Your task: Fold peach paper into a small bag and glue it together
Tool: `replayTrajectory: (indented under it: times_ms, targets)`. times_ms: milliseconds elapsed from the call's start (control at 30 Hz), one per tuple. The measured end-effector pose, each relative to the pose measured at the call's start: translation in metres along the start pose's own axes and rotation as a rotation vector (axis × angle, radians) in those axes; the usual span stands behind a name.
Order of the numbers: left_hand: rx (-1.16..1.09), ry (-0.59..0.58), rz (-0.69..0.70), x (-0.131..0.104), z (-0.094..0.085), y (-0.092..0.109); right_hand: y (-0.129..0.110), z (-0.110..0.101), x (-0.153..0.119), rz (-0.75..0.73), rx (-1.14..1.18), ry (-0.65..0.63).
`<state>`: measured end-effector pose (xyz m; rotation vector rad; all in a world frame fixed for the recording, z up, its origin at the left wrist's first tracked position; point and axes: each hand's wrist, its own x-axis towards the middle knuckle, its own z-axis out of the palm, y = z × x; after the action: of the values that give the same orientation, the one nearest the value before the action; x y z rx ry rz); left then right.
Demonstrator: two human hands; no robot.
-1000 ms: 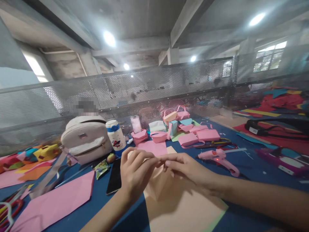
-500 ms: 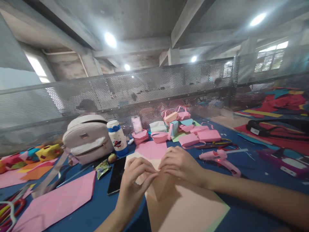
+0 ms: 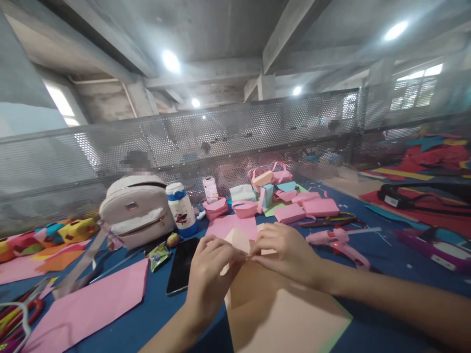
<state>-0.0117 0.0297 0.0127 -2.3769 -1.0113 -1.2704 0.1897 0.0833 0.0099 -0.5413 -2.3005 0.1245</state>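
Observation:
A sheet of peach-coloured paper (image 3: 290,314) lies in front of me, its far part raised and folded between my hands. My left hand (image 3: 215,269) is closed in a pinch on the folded paper's left side. From the right, my right hand (image 3: 281,250) grips the same fold, fingertips almost meeting those of the left. The fingers partly hide the fold itself. Beyond the hands lies a pink paper sheet (image 3: 231,225). A black tablet or phone (image 3: 180,267) rests just left of my left hand.
A pink glue gun (image 3: 340,240) with a red light lies at right, near scissors (image 3: 331,219). Small pink paper bags (image 3: 290,212) stand behind. At left are a white backpack (image 3: 138,211), a bottle (image 3: 182,211), a pink sheet (image 3: 91,304) and more scissors (image 3: 33,314).
Both hands have shifted slightly, and the paper's far edge now stands up between them, showing a pale folded flap. The fingertips have come closer together. The view has moved slightly.

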Motion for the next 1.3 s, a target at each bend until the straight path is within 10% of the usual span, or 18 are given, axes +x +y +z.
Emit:
replayTrajectory:
  times_ms: [467,733,1300]
  targets:
    - [-0.001,0.024,0.276,-0.004,-0.002,-0.009,-0.005,0.001,0.005,0.095,0.089,0.026]
    - [-0.394,0.113,-0.304,-0.002,0.002,-0.003,-0.005,0.004,0.007,0.083,0.061,0.035]
    - [-0.156,0.047,-0.185,-0.017,-0.041,-0.009,-0.003,-0.003,0.005,0.022,-0.015,0.033]
